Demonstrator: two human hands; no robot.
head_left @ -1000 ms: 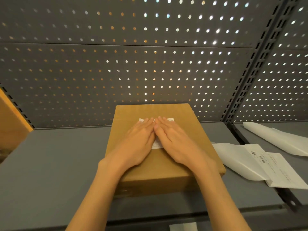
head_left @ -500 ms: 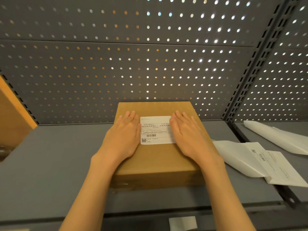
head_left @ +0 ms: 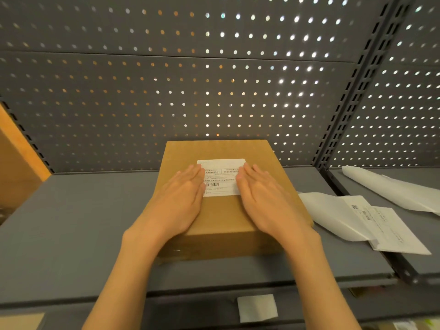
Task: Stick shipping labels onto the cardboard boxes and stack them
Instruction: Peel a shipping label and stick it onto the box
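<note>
Both flat hands, the left hand (head_left: pixel 177 203) and right hand (head_left: pixel 264 198), are pressing the shipping label (head_left: pixel 221 177) onto the cardboard box (head_left: pixel 219 210) sitting on the shelf (head_left: pixel 71 222); stacking it looks next, needing a grip on both sides.

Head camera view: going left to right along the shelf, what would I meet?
Brown cardboard at the left edge → left hand → shipping label → right hand → loose label sheets → white backing paper.

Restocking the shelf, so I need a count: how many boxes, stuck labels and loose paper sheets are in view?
Cardboard box: 1
Label stuck on it: 1
Loose paper sheets: 3, two overlapping and one further right
Total: 5
</note>
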